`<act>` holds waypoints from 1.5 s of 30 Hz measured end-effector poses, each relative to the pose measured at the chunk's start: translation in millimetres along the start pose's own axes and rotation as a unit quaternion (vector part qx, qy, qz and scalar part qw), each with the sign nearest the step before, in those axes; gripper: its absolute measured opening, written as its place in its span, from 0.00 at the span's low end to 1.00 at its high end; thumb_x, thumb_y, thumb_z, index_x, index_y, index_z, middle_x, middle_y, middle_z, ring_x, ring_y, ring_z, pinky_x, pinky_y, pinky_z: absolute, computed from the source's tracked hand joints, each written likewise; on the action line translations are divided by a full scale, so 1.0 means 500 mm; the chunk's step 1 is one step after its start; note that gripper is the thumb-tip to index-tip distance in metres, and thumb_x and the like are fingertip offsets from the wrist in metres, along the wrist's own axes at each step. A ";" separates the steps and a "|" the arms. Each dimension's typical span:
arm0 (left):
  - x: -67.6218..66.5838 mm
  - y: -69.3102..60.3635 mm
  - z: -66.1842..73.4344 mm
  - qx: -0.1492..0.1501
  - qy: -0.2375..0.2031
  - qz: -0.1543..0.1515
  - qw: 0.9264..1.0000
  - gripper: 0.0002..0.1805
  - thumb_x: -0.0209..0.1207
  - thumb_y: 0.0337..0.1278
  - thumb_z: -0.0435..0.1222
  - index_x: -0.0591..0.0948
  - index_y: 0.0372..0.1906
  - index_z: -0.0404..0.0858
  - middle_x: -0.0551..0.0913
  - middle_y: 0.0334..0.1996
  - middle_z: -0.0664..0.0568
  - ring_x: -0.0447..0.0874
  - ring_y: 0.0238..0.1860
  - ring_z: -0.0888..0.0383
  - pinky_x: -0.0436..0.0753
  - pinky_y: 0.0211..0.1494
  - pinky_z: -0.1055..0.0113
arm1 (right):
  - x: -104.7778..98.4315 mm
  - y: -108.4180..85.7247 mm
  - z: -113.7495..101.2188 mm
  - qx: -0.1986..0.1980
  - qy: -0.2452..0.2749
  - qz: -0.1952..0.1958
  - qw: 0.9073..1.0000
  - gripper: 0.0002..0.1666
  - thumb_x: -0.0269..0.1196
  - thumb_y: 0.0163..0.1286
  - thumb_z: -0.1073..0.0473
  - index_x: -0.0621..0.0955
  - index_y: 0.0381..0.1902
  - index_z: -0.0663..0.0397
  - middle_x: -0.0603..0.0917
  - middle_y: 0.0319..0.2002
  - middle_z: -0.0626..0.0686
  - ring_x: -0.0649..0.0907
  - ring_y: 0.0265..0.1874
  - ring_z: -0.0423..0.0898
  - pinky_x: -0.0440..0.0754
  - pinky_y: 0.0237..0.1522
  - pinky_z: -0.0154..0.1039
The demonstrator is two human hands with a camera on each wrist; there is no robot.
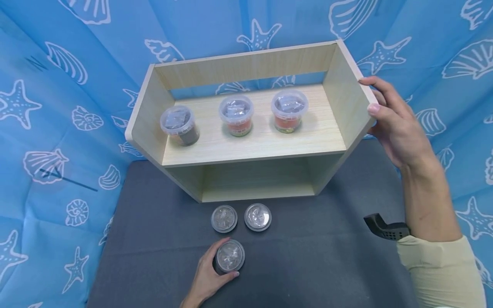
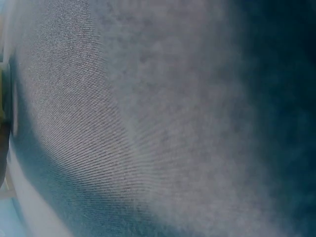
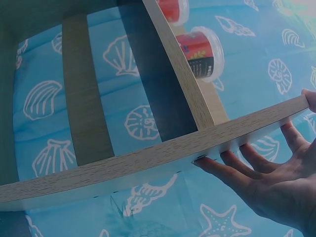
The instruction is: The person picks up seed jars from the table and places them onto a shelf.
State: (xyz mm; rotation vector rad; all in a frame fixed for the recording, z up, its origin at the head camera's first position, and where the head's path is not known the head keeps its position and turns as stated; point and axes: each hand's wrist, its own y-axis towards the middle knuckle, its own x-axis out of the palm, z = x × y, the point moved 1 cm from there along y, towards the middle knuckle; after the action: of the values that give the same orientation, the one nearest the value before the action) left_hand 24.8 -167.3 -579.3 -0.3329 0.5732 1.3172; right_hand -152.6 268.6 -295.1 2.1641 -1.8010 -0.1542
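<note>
My left hand [image 1: 208,269] grips a small round lidded tub [image 1: 230,256] on the dark tabletop, thumb and fingers around its sides. Two similar tubs, the left one [image 1: 224,218] and the right one [image 1: 258,217], stand just beyond it. The left wrist view shows mostly blurred fabric. My right hand [image 1: 400,122] touches the outer side of a pale wooden two-level shelf [image 1: 246,152], at its right panel. In the right wrist view the fingers [image 3: 229,175] are spread and fairly straight, tips against that panel's outer face.
On the upper shelf level stand three clear-lidded tubs: a greyish one [image 1: 179,124] at left, a red-labelled one [image 1: 236,115] in the middle and another [image 1: 289,110] at right. A blue shell-print curtain [image 1: 69,128] hangs behind and beside the dark table [image 1: 308,256].
</note>
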 end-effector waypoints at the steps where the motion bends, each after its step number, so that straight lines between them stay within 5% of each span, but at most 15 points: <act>1: 0.001 0.001 -0.001 0.003 -0.003 0.002 1.000 0.52 0.82 0.31 0.46 0.72 0.69 0.47 0.77 0.62 0.59 0.76 0.62 0.57 0.72 0.64 0.60 | 0.001 0.000 0.000 0.000 -0.002 0.002 1.000 0.30 0.51 0.72 0.63 0.67 0.72 0.49 0.60 0.70 0.61 0.67 0.58 0.55 0.70 0.44 0.46; 9: -0.001 0.008 0.002 0.059 -0.029 0.031 0.997 0.49 0.83 0.30 0.42 0.75 0.67 0.45 0.79 0.60 0.56 0.78 0.60 0.56 0.69 0.65 0.73 | 0.005 0.000 -0.001 0.000 -0.009 0.011 1.000 0.31 0.51 0.72 0.62 0.67 0.72 0.49 0.60 0.70 0.61 0.66 0.59 0.56 0.66 0.47 0.49; 14: -0.005 0.011 0.012 0.066 -0.033 0.043 0.996 0.49 0.83 0.28 0.41 0.75 0.65 0.42 0.80 0.59 0.56 0.79 0.58 0.56 0.69 0.64 0.74 | 0.007 0.000 0.000 -0.001 -0.011 0.014 1.000 0.31 0.52 0.72 0.62 0.67 0.72 0.49 0.60 0.70 0.61 0.66 0.59 0.55 0.64 0.48 0.52; 24: -0.022 0.021 0.043 0.031 -0.023 0.039 0.998 0.51 0.84 0.27 0.42 0.74 0.67 0.47 0.80 0.58 0.59 0.79 0.57 0.58 0.71 0.63 0.72 | 0.000 -0.008 0.002 -0.001 -0.002 0.026 1.000 0.30 0.51 0.72 0.63 0.68 0.71 0.50 0.64 0.67 0.60 0.69 0.57 0.54 0.69 0.45 0.45; 33: -0.050 0.042 0.060 0.015 -0.033 0.077 0.996 0.50 0.84 0.25 0.39 0.75 0.65 0.44 0.81 0.56 0.60 0.82 0.50 0.60 0.82 0.46 0.64 | -0.003 -0.009 0.005 -0.011 -0.006 0.009 1.000 0.31 0.50 0.72 0.63 0.66 0.72 0.50 0.63 0.68 0.60 0.69 0.57 0.54 0.71 0.46 0.44; 45: -0.085 0.078 0.074 0.017 -0.081 0.069 0.994 0.50 0.83 0.31 0.38 0.72 0.67 0.38 0.77 0.59 0.52 0.79 0.54 0.57 0.81 0.49 0.71 | 0.007 -0.004 0.006 -0.008 -0.018 0.013 1.000 0.31 0.51 0.72 0.62 0.67 0.73 0.49 0.63 0.68 0.60 0.67 0.58 0.54 0.67 0.47 0.48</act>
State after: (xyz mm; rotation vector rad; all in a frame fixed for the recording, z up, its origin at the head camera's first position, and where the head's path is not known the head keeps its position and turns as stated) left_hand -11.3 -172.8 -521.4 -0.1584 0.4885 1.4502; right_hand -150.6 265.2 -298.1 2.1382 -1.8411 -0.2038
